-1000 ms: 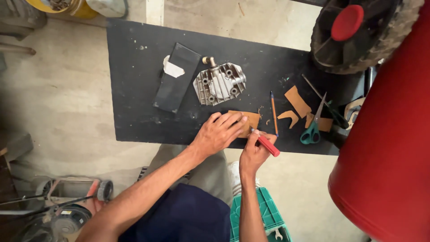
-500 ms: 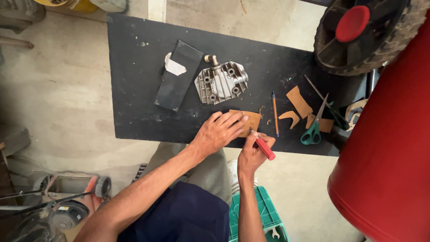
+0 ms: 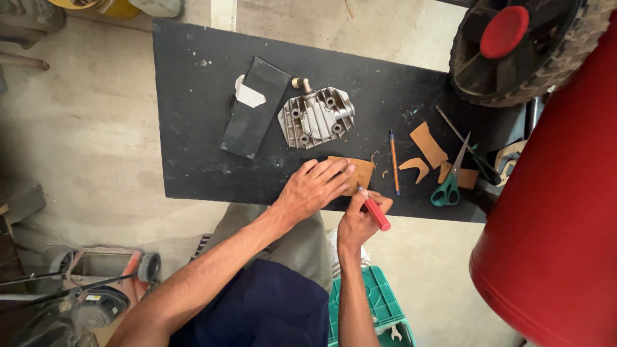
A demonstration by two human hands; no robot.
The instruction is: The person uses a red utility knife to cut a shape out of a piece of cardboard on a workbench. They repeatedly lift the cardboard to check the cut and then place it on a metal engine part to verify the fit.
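1. I see the left hand [image 3: 315,189] laid flat, fingers spread, pressing a brown sheet piece [image 3: 360,172] against the black surface [image 3: 193,128]. The piece sits at the near edge of the surface, just in front of the finned metal cover [image 3: 316,117].
2. The right hand [image 3: 360,215] has its grip pinched around a red-handled tool [image 3: 375,212], its tip meeting the near edge of the sheet beside the left fingertips. I cannot tell whether the tip is a blade or a marker point.
3. To do this well, I judge the left palm needs firm, even pressure so the thin sheet cannot creep, with the fingertips kept off the tool's line.
4. I would hold the tool steep and steady and work in short strokes, since the piece is small and partly overhung by the hand.
5. Off to the right lie an orange pencil [image 3: 393,160], brown offcuts [image 3: 427,144] and green-handled scissors [image 3: 450,180], all apart from the hands. A black flat case [image 3: 254,109] lies left of the cover.
6. Against the earlier frame, the right hand has drawn in closer to the left, and the tool tip now sits nearer the left fingers. The left hand's hold on the sheet looks unchanged.
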